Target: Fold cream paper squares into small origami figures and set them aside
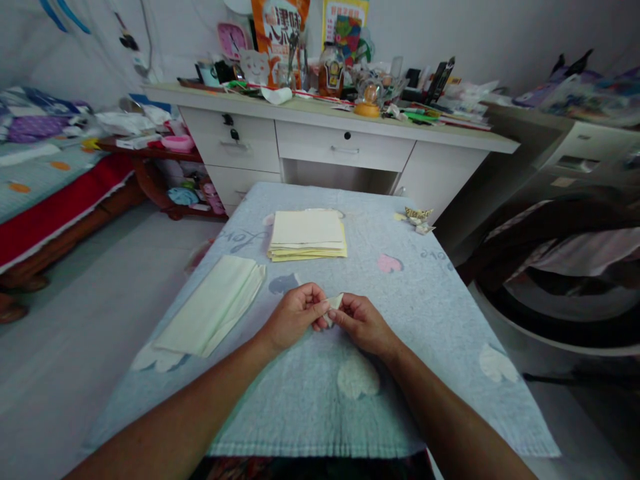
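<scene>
Between my two hands, just above the middle of the cloth-covered table, is a small folded piece of pale paper [335,302]. My left hand [299,313] pinches its left side with thumb and fingers. On the other side my right hand [364,321] grips it, the thumbs almost meeting. Fingers hide most of the paper's shape. Beyond my hands lies a stack of cream and yellow paper sheets [307,230]. To the left rest long folded pale sheets [213,307]. Small folded paper pieces [419,219], one with a dark pattern, sit at the far right corner.
A light blue cloth [280,413] with hearts covers the table. Behind it stands a white desk [345,143] crowded with a jar [331,70], a pink clock [233,41] and other items. A bed [55,180] is at left, a front-loading washing machine [575,220] at right.
</scene>
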Demonstrator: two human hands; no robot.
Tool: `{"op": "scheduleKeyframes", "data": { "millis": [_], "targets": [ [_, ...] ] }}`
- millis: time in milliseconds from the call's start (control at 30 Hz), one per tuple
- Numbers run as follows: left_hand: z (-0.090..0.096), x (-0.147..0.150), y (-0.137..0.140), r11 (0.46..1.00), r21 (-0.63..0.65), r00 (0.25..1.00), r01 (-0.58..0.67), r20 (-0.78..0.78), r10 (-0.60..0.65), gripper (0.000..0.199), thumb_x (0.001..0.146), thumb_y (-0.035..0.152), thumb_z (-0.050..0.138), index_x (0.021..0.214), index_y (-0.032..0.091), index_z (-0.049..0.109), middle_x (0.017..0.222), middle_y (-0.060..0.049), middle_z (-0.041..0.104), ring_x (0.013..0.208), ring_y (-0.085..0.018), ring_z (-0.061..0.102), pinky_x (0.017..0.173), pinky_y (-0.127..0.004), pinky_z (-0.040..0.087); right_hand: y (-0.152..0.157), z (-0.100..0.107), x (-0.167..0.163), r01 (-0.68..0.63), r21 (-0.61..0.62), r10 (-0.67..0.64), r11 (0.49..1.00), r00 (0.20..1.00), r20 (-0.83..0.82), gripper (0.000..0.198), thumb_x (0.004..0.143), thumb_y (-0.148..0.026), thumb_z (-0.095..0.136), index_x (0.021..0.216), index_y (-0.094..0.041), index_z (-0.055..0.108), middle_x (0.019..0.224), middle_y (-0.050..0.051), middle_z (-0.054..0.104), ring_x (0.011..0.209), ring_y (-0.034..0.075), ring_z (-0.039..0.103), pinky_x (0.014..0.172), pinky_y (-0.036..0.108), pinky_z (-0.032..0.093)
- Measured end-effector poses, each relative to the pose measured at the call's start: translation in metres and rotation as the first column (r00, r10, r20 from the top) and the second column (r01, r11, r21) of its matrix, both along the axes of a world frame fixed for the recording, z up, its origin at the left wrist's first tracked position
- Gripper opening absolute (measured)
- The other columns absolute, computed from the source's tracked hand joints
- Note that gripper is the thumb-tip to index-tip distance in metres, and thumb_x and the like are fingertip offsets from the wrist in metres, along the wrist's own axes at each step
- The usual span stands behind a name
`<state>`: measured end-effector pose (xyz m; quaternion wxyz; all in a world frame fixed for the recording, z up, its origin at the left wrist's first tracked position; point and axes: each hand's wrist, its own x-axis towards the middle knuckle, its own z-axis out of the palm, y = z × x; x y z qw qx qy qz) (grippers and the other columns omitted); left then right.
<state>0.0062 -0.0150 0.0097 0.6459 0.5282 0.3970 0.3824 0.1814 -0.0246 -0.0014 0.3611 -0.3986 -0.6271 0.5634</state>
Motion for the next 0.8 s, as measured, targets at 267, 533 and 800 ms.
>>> {"op": "scheduleKeyframes", "data": {
  "millis": [267,533,800],
  "targets": [
    [0.000,-0.001,0.001,0.999,0.020,0.999,0.028,-0.040,-0.028,0.028,0.078,0.040,0.067,0.081,0.014,0.055,0.062,0.002,0.061,0.051,-0.009,0.057,0.051,-0.021,0.045,-0.001,0.005,0.001,0.000,-0.007,-0.001,1.000,0.999,-0.032,0.034,0.085,-0.049,0.060,0.079,-0.016,0.060,0.069,0.000,0.057,0.063,0.011,0.048,0.061,0.023,0.038],
    [0.002,-0.001,-0.001,0.998,0.061,0.992,0.018,-0.129,-0.010,0.026,0.079,0.039,0.065,0.076,0.015,0.054,0.056,0.004,0.056,0.049,-0.009,0.055,0.049,-0.019,0.042,0.001,0.009,0.004,0.136,0.054,-0.137,0.989,0.990,0.019,0.034,0.085,-0.050,0.058,0.075,-0.018,0.056,0.061,-0.004,0.048,0.056,0.010,0.039,0.055,0.022,0.033],
    [0.000,-0.001,-0.001,0.995,0.094,0.985,0.024,-0.173,-0.008,0.024,0.079,0.037,0.063,0.076,0.015,0.054,0.058,0.004,0.055,0.050,-0.009,0.056,0.049,-0.019,0.042,0.001,0.008,0.004,0.127,0.072,-0.129,0.989,0.991,0.029,0.032,0.086,-0.047,0.057,0.074,-0.017,0.056,0.061,-0.004,0.047,0.057,0.010,0.040,0.055,0.022,0.032]
  ]
}}
